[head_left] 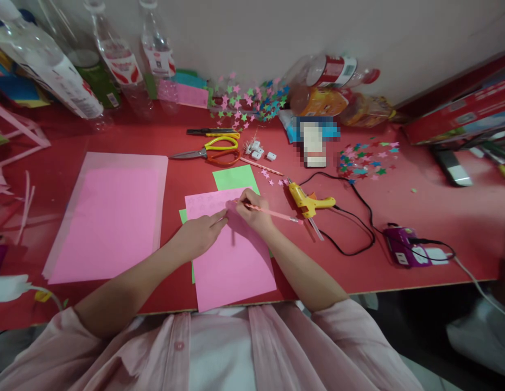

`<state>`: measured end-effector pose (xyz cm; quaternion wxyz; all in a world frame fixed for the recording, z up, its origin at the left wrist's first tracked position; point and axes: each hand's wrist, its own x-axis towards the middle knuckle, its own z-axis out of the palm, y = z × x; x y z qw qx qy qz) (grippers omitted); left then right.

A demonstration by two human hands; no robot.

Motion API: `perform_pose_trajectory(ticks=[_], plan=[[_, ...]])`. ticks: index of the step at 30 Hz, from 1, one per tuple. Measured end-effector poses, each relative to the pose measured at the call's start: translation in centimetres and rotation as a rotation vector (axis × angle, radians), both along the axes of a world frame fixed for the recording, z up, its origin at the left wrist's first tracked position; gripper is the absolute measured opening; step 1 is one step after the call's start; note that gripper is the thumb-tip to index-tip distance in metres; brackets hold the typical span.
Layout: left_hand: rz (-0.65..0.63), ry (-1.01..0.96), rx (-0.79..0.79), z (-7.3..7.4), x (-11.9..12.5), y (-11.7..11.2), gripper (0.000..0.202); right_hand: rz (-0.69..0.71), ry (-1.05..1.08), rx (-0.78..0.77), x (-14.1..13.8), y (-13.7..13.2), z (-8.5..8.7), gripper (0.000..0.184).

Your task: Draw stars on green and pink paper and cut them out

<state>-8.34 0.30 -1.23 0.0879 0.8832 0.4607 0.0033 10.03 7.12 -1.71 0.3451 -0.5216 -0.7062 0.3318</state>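
Observation:
A pink sheet of paper (232, 266) lies in front of me, with faint star outlines in rows along its top edge. Beneath it, green paper (236, 178) sticks out at the top and left. My right hand (254, 210) grips a pink pencil (277, 213), its tip end down at the row of stars. Fingers stretched out, my left hand (201, 234) rests flat on the sheet, index finger close to what may be a star template or outline near the pencil tip; I cannot make out which.
Left lies a stack of pink paper (109, 217). Scissors (220, 147), a yellow glue gun (309, 201) with its cord, and small paper stars (272, 179) lie beyond the sheet. Bottles (118, 62) line the wall; a purple power strip (405, 247) sits right.

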Motion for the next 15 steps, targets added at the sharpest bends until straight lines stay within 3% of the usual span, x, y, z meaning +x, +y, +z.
perform_pose_trajectory(ticks=[15], plan=[[0.007,-0.012,-0.007,-0.23,-0.06,0.0,0.04,0.106,-0.085,-0.037,0.21,0.09,-0.14,0.009]])
